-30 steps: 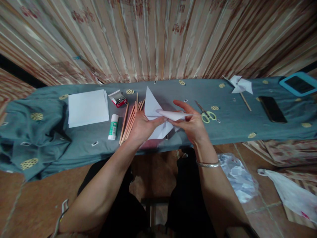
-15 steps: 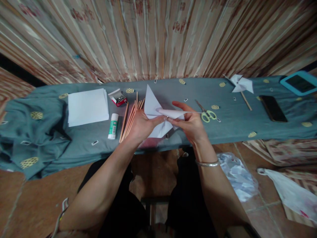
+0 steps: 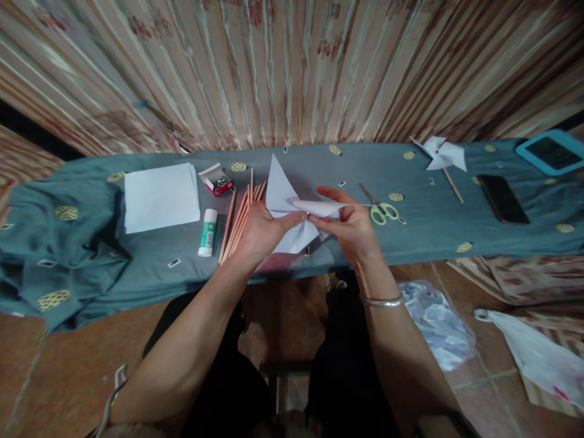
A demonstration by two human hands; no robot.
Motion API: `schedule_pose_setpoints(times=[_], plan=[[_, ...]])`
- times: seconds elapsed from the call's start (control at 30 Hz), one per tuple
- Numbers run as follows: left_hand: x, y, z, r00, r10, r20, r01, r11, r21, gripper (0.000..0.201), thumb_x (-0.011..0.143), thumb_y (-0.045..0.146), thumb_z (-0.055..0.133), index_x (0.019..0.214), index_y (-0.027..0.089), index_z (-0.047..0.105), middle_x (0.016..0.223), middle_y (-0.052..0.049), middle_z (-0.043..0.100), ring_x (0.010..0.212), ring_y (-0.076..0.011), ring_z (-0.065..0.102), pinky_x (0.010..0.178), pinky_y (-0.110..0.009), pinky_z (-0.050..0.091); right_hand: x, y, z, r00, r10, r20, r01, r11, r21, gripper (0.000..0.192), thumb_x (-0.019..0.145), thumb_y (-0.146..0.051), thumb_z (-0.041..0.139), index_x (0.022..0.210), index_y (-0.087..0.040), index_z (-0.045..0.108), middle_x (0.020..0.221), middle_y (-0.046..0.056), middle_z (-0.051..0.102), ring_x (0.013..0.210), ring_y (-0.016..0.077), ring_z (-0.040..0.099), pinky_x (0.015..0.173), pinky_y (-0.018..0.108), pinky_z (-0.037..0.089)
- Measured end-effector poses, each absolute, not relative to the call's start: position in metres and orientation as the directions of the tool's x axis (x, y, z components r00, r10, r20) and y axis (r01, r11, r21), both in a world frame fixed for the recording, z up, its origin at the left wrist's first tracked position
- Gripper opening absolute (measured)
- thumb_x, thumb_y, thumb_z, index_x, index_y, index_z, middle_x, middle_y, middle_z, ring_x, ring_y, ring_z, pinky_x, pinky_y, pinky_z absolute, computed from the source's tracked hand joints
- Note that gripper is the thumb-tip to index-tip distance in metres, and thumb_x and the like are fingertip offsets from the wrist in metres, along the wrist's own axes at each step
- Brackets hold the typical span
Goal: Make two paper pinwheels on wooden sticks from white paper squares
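Between my hands, above the cloth-covered table (image 3: 314,167), is a white paper pinwheel (image 3: 280,185) with its blades folded inward. My left hand (image 3: 262,230) grips its left side, the thumb pressed on the folded centre. My right hand (image 3: 351,228) pinches the right side, thumb at the centre and index finger raised behind a curled blade. A tiny shiny spot shows where the two thumbs meet; I cannot make out what it is. Beside my left hand lie several wooden sticks (image 3: 237,226). Green-handled scissors (image 3: 382,212) lie just right of my right hand.
On the left are a stack of white paper (image 3: 162,198), a glue stick (image 3: 208,233) and an open red box of small metal pieces (image 3: 216,179). A finished pinwheel (image 3: 441,153), a phone (image 3: 503,199) and a blue-framed tablet (image 3: 552,151) lie right. Plastic bags (image 3: 433,325) rest on the floor.
Almost nothing differs. Both hands keep their hold on the paper pinwheel, and the view has shifted very slightly.
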State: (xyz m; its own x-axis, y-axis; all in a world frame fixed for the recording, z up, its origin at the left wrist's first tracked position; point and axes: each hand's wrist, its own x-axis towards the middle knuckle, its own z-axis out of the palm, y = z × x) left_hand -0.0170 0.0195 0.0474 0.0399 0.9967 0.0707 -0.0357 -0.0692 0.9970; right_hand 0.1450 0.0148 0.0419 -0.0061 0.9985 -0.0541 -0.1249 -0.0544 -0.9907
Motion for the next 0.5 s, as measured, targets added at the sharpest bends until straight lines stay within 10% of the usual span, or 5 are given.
schedule_pose_setpoints(times=[0.5], plan=[[-0.0096, 0.0165, 0.0494, 0.024, 0.999, 0.022, -0.133, -0.019, 0.991, 0.028, 0.054, 0.019, 0.080, 0.077, 0.014, 0.065, 0.072, -0.001, 0.071, 0.063, -0.0165, 0.065, 0.060, -0.027, 0.054, 0.1455, 0.0109, 0.0469, -0.038, 0.997, -0.074, -0.134, -0.078, -0.988, 0.067, 0.052, -0.034, 0.088, 0.111, -0.021, 0.061, 0.078, -0.002, 0.073, 0.067, 0.0159, 0.067, 0.065, 0.031, 0.057]])
